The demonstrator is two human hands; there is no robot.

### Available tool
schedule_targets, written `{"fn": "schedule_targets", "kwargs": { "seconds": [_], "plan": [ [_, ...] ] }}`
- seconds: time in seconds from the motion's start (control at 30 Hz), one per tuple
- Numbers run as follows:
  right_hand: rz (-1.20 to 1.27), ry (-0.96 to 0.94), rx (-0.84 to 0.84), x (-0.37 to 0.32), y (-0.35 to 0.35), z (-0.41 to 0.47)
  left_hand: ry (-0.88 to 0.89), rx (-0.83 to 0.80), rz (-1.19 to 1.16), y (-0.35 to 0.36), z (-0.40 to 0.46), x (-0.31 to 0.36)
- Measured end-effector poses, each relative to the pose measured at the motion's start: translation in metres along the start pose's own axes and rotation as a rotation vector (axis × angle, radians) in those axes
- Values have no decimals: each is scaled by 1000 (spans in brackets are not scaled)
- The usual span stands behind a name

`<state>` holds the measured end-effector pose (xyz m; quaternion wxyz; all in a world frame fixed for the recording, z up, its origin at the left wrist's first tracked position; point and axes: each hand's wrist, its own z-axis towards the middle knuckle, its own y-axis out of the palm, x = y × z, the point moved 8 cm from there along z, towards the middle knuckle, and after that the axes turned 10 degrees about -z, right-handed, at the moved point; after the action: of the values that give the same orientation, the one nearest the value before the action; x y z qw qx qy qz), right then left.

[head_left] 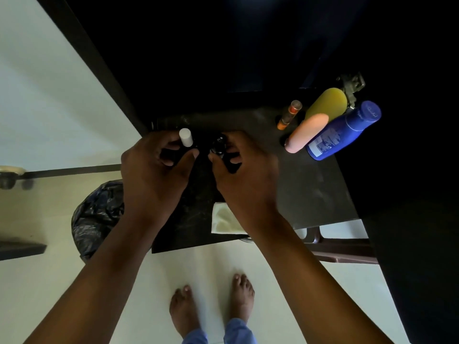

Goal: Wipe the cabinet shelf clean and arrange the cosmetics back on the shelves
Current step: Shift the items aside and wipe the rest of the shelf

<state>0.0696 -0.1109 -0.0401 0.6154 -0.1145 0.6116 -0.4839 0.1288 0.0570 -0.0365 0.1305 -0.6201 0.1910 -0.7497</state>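
Dark dusty shelf (310, 184): left hand (154, 170) grips white-capped bottle (185, 137), right hand (246, 170) grips black bottle (218, 145). Right of them: glossy blue bottle (345, 131), label unreadable, peach tube (306, 132), yellow bottle (327, 101). White cloth (223, 218) near the shelf's front edge.

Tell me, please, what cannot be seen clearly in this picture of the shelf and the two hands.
Head view only:
- Cabinet interior: too dark, contents cannot be told.
- Dark item in the right hand: its kind is unclear, fingers and shadow hide it.
- White-capped bottle in the left hand: body covered by fingers.
- White cloth: partly under the right wrist.
- Blue bottle: label too small.
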Motion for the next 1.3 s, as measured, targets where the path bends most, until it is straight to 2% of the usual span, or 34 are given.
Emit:
{"fn": "schedule_targets", "kwargs": {
  "seconds": [0.17, 0.33, 0.43, 0.77, 1.13, 1.3],
  "plan": [
    [22, 194, 96, 40, -49, -20, 9, -122, -66, 40, -6, 21],
    [-87, 350, 190, 89, -94, -42, 38, -260, -138, 96, -19, 43],
    [-140, 428, 268, 112, -113, -52, 119, -333, -165, 127, -30, 58],
    [-188, 435, 271, 125, -121, -51, 160, -396, -119, 176, -45, 68],
    [-222, 427, 206, 128, -113, -53, 148, -365, -107, 180, -47, 68],
    [-165, 481, 163, 110, -116, -98, 108, -359, -137, 160, -52, 60]
  ]
}}
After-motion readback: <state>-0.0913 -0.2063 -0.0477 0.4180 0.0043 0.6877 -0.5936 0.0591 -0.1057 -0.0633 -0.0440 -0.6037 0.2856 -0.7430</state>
